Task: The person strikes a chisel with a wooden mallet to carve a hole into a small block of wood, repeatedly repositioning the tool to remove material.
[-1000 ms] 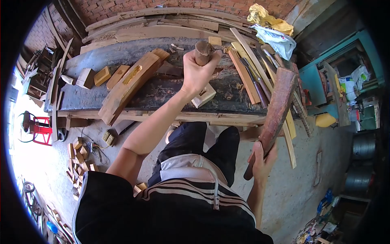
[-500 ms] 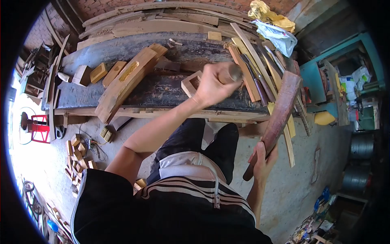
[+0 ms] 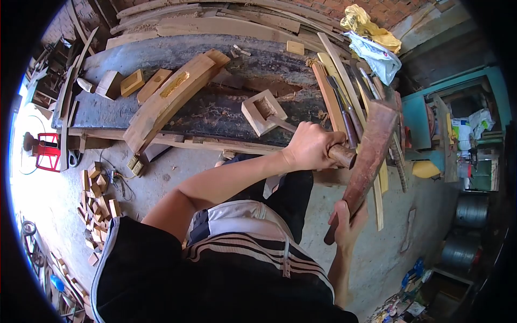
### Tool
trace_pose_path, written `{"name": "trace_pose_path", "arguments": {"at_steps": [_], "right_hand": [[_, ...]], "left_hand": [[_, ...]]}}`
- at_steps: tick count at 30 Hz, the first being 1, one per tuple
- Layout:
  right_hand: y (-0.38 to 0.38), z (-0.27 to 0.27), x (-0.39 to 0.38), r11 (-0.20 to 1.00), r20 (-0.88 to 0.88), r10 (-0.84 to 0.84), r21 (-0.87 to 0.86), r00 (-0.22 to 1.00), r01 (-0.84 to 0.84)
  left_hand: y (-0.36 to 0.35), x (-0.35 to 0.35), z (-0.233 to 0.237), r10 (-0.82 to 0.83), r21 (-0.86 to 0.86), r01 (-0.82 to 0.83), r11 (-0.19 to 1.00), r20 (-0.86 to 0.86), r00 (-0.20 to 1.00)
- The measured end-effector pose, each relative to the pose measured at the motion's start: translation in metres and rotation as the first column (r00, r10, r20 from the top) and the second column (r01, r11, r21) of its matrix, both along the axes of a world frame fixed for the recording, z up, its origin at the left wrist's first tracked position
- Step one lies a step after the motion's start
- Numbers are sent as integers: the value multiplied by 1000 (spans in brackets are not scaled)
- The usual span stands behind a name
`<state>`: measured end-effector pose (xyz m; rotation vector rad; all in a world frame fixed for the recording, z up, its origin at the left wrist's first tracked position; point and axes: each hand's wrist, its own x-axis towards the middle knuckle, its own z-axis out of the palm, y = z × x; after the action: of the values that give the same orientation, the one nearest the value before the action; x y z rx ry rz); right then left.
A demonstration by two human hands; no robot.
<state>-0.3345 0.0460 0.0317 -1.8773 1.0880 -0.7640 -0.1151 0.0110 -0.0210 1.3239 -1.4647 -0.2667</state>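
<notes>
My left hand (image 3: pixel 316 146) is closed round the wooden handle of a chisel (image 3: pixel 284 124). The handle's end sticks out to the right of the fist, beside the mallet's head. At its other end, the blade reaches into the hollow of a small square wooden block (image 3: pixel 259 125) on the dark bench. Lower right, my right hand (image 3: pixel 348 219) grips a reddish-brown wooden mallet (image 3: pixel 370 153) near its lower end, with the thick end raised above the bench's front edge. Whether mallet and handle touch, I cannot tell.
A long mortised beam (image 3: pixel 175 97) lies on the dark bench (image 3: pixel 196 117), beside smaller blocks (image 3: pixel 132 82). Chisels (image 3: pixel 344 105) and wood strips lie at the right, near plastic bags (image 3: pixel 374 56). Offcuts (image 3: pixel 97 202) are piled on the floor at left.
My left hand has moved right and down, and the chisel blade now shows, angled into the block. The block is in fuller view. The mallet stands more upright, closer to the chisel handle.
</notes>
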Motion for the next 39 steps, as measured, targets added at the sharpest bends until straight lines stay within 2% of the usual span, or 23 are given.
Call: {"name": "trace_pose_path", "arguments": {"at_steps": [1, 2, 3, 4, 5, 6, 7, 8, 9, 10, 12, 13, 16, 19, 20, 22, 25, 26, 28, 32, 34, 35, 39], "right_hand": [[-3, -5, -1, 996, -16, -30, 79, 999, 31], [-5, -8, -2, 996, -14, -25, 88, 1000, 27], [-5, -7, -2, 998, 278, -32, 58, 960, 16], [-4, 1, 3, 999, 547, -31, 22, 837, 23], [3, 9, 15, 987, 720, -154, 149, 677, 66], [2, 5, 9, 987, 726, -157, 144, 669, 75], [-3, -5, -3, 997, 537, -52, 77, 842, 12], [-6, -18, -11, 997, 302, 53, 32, 952, -66], [-8, -28, -6, 996, 42, 17, -91, 999, -13], [-7, -29, -10, 996, 44, 17, -92, 999, -13], [-4, -22, -11, 993, 124, -5, 120, 992, -10], [-3, -18, -8, 996, 168, 33, 72, 985, -46], [-6, -14, -4, 998, 171, -22, 67, 985, 10], [-4, -18, -6, 994, 187, -67, 94, 980, 50], [-2, -18, -6, 994, 186, -70, 96, 980, 53], [1, -18, -6, 995, 229, -61, 87, 971, 42], [1, -21, -6, 995, 247, -53, 97, 968, 30], [2, -20, -5, 995, 247, -54, 97, 968, 31], [5, -17, 0, 995, 243, -74, 76, 967, 58], [3, -21, 0, 995, 256, -88, 65, 963, 73], [3, -20, 1, 994, 258, -104, 65, 960, 90], [3, -20, 0, 994, 256, -102, 64, 961, 88], [2, -21, -3, 991, 259, -102, 107, 961, 77]], "left_hand": [[-2, 4, 0, 8, 13, -8, 1000, 4, 1000], [-2, 6, -1, 13, 21, -13, 1000, 7, 1000], [-1, 6, -2, 10, -13, -10, 1000, 10, 1000], [-1, 5, 1, 3, -53, -2, 999, 13, 1000], [2, 4, 5, 1, -48, -1, 999, -2, 1000], [2, 2, 6, -9, -53, 9, 999, 6, 1000], [3, 1, 7, -12, -29, 12, 999, -12, 1000], [2, -1, 5, -12, -3, 12, 1000, -34, 999], [-1, -2, 2, 24, -14, -24, 1000, 5, 1000], [-2, -2, -1, 24, -15, -23, 1000, 7, 1000], [-3, 2, -3, 26, -23, -26, 999, 18, 999], [-1, 2, -2, 22, -18, -21, 1000, 15, 1000], [-5, 5, 4, 17, -36, -20, 999, -74, 997], [-8, 27, 15, -17, -80, -3, 997, -239, 971], [-13, 36, 15, -42, -170, -16, 985, -334, 942], [-10, 56, 31, 11, -39, -38, 999, -536, 844], [-17, 76, 38, 34, -24, -60, 998, -597, 801], [-16, 77, 40, 33, -24, -59, 998, -598, 801], [-6, 76, 57, 62, -25, -81, 996, -428, 902], [-1, 61, 56, 5, -18, -16, 1000, -501, 865], [-3, 52, 43, -58, -71, 27, 997, -495, 867], [-2, 50, 39, -24, -21, 17, 1000, -442, 897], [0, 39, 32, -62, -45, 50, 998, -337, 939]]}}
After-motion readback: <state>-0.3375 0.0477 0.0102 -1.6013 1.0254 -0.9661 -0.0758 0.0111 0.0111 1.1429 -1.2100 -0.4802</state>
